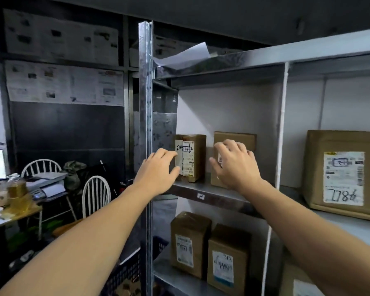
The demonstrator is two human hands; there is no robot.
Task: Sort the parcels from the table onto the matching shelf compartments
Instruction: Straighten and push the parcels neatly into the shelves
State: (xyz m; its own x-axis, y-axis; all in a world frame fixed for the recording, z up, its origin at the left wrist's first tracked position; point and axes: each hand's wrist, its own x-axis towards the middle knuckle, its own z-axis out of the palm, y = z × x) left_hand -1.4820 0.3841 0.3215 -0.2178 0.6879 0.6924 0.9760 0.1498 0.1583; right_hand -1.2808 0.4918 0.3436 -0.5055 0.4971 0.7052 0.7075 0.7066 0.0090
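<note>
Two bare forearms reach up from the lower edge toward a grey metal shelf unit (145, 103). The left hand (156, 171) grips a small brown cardboard parcel with a white label marked H (190, 158): its fingers (169, 153) curl round the parcel's left edge and the thumb lies low on the front face. This parcel stands upright at the left end of the middle compartment, on the board that bears a small white H tag (200, 196). Just beside it to the right, with a narrow gap between, stands a second brown cardboard parcel (233, 137). The right hand (236, 166) rests against its front, fingers spread and only slightly bent, released rather than grasping, covering most of its label.

A thin white rod (281, 124) divides this compartment from the next, where a large brown carton with a handwritten label (344, 171) sits. Two more brown labelled parcels (190, 242) stand side by side in the compartment below. A loose white sheet of paper (184, 53) lies on the top board. Off to the left, a cluttered counter (33, 209) carries a bottle of yellow liquid (17, 189), with two white spindle-back chairs (95, 194) near it.
</note>
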